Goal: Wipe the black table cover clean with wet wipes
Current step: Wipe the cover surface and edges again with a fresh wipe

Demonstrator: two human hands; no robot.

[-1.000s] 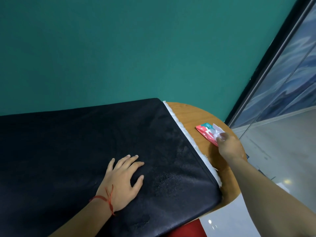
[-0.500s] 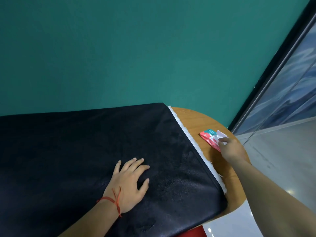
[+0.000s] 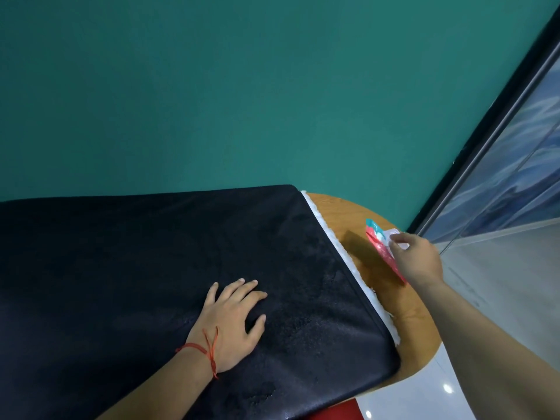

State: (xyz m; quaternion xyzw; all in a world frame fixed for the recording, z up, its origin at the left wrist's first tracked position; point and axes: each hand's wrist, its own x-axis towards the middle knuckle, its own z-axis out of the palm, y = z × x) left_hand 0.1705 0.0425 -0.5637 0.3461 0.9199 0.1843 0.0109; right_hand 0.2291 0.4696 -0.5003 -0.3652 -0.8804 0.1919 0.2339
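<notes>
Black table cover [image 3: 151,268] is pressed flat on the bench [image 3: 409,328] by the left hand [image 3: 233,319], fingers spread. Wet-wipe pack [image 3: 378,241], tilted near the bench's right rim, is pinched at its white flap by the right hand [image 3: 418,262] (risk: pack dragged off, nothing pinning it).

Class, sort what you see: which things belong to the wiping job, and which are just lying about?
For the job: black cover, with the left hand flat on it; wipes pack, pinched by the right hand.
Just there: wooden table; white edging; red wrist string; green wall.
</notes>
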